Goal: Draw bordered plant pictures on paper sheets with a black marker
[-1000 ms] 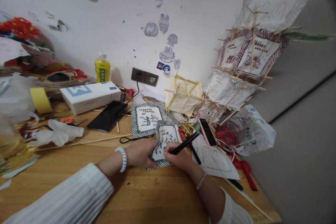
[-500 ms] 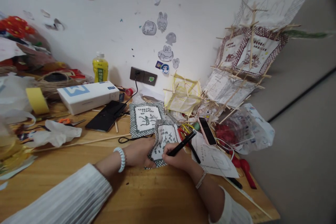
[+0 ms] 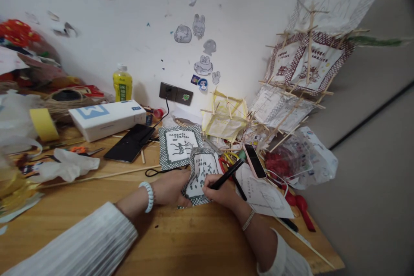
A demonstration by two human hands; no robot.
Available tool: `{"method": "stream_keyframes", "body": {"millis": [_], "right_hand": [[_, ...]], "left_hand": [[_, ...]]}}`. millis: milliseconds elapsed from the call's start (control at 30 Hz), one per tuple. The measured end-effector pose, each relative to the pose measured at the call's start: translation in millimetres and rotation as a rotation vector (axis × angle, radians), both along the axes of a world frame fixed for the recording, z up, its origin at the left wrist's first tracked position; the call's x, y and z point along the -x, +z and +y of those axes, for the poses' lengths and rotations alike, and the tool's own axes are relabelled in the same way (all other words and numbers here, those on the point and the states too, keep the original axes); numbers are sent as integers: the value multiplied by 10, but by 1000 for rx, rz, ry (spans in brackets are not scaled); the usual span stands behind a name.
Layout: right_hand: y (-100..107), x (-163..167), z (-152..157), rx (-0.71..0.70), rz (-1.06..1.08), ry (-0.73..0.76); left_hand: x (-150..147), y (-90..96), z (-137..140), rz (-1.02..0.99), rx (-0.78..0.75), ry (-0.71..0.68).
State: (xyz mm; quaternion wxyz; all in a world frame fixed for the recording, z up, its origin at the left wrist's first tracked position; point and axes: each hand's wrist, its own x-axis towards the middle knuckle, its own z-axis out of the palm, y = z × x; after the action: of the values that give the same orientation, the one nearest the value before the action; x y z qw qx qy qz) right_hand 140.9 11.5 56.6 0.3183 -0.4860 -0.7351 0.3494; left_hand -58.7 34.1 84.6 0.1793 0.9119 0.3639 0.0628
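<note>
A black pen (image 3: 227, 175) slants up out of my right hand (image 3: 220, 190), whose fingers are closed round it near the lower end. Below that hand is a drawing on paper (image 3: 204, 170) with a dark green cross-hatched border, a few written marks and leaf-like shapes. My left hand (image 3: 172, 187) holds this sheet at its left edge, with the thumb by the bottom corner; the other fingertips are hidden at the curled edge. Just behind lies a second bordered drawing (image 3: 178, 142), flat and partly overlapped by the first. The pen's tip is hidden by my fingers.
Left are a black phone (image 3: 130, 143), a white box (image 3: 108, 121), yellow tape (image 3: 44, 124) and a yellow bottle (image 3: 122, 84). Right are a pink-edged phone (image 3: 255, 161), a white sheet (image 3: 267, 196) and red balloons (image 3: 303, 208). Behind stands a stick-and-paper lantern (image 3: 225, 118).
My right hand and the pen have shifted slightly to the right over the drawing. My left hand stays at the paper's edge. The whole view has moved very slightly.
</note>
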Motion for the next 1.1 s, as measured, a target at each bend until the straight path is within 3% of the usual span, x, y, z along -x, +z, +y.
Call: {"method": "stream_keyframes", "body": {"millis": [267,800,1100], "right_hand": [[21,15,-25,42,-22,69],[22,-40,8,-17,-59,-52],[70,-35,-36,37,-42,64]], "left_hand": [[9,-15,5,-19,9,-6],[20,-47,22,-38,1,-26],[22,-29,15,-45,5,-31]]}}
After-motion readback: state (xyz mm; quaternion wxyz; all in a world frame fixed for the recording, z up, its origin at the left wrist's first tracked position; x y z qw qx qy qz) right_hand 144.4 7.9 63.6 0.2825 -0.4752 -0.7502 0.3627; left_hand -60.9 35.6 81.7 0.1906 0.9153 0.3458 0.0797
